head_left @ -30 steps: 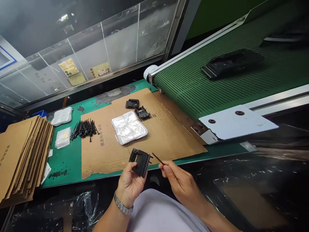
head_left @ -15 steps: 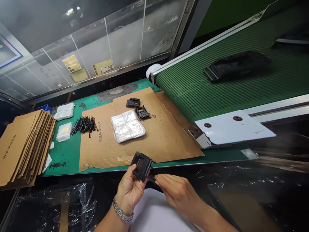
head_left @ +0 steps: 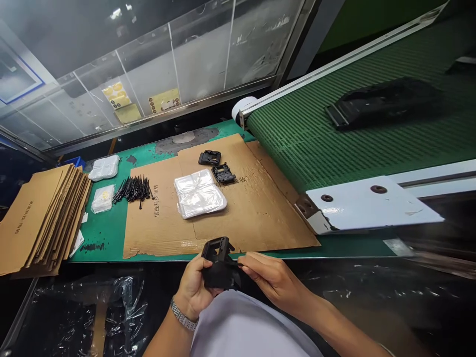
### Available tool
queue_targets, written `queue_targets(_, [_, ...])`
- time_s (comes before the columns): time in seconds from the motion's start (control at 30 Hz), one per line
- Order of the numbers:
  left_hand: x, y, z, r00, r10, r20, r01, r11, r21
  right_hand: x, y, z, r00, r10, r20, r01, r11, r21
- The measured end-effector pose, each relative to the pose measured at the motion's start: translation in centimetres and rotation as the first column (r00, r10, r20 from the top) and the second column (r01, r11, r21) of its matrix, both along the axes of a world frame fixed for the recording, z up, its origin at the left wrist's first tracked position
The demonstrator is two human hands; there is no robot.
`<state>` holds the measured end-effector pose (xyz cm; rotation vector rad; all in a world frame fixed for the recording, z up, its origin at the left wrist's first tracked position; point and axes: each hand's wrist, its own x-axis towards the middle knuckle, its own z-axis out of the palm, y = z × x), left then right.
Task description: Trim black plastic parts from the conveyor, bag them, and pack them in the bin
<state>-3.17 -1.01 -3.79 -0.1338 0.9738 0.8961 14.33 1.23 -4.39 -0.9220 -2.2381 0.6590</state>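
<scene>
A cardboard sheet [head_left: 256,213] lies on the green mat [head_left: 107,233] at frame centre. On it sits a stack of clear bags [head_left: 200,193], with 2 black pieces just above: a frame [head_left: 209,157] and a clip [head_left: 223,174]. Left of the bags lie black pins [head_left: 134,189], then 2 white packets [head_left: 104,167]. Flat cartons [head_left: 40,223] are stacked at far left. At right, a green conveyor [head_left: 320,148] carries a long black part [head_left: 383,101].

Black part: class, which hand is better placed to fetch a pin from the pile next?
Probably the right hand: only its fingertips touch the part, which the left hand grips. The pile lies left, though.
</scene>
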Motion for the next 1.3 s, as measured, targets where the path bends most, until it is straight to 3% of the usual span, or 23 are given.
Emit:
queue_targets(0.2, [0.3, 0.9, -1.2, 0.995, -0.063, 0.08, 0.071, 0.992, -0.101, -0.8, 0.1, 0.4, 0.999, 0.017, 0.042, -0.026, 0.974, 0.225])
queue_targets(0.37, [0.7, 0.8, -1.0, 0.998, -0.009, 0.065, 0.013, 0.998, -0.067, -1.2, 0.5, 0.4, 0.995, -0.015, 0.096, -0.015, 0.95, 0.312])
queue_targets(0.47, [0.6, 0.7, -1.0, 0.993, 0.01, 0.115, -0.001, 0.997, -0.075, -1.0, 0.5, 0.5, 0.989, 0.005, 0.147, -0.049, 0.953, 0.299])
queue_targets(0.57, [0.2, 0.9, -1.5, 0.985, 0.034, 0.171, -0.02, 0.997, -0.081, -0.6, 0.3, 0.8, 0.971, 0.119, 0.207, -0.17, 0.952, 0.253])
queue_targets(0.67, [-0.1, 1.2, -1.6, 0.984, 0.062, 0.166, -0.059, 0.998, -0.021, -0.3, 0.4, 1.2, 0.964, 0.207, 0.168, -0.237, 0.955, 0.18])
queue_targets(0.83, [-0.1, 1.3, -0.5, 0.993, 0.077, 0.086, -0.093, 0.975, 0.203, -0.6, 1.3, 1.5, 0.997, 0.066, 0.039, -0.07, 0.99, 0.124])
queue_targets(0.93, [0.1, 1.1, 0.2, 0.995, 0.088, 0.054, -0.101, 0.944, 0.314, -1.3, 1.5, 1.5, 0.991, 0.117, 0.065, -0.126, 0.979, 0.161])
queue_targets(1.1, [0.8, 0.8, 0.2, 0.976, 0.204, -0.07, -0.168, 0.922, 0.349, -2.4, 0.8, 1.7, 0.984, 0.125, 0.129, -0.146, 0.975, 0.169])
queue_targets(1.3, [0.9, 0.2, 0.2, 0.966, 0.209, -0.152, -0.143, 0.922, 0.361, -2.5, 2.5, 0.9, 0.996, -0.039, 0.085, 0.029, 0.993, 0.117])
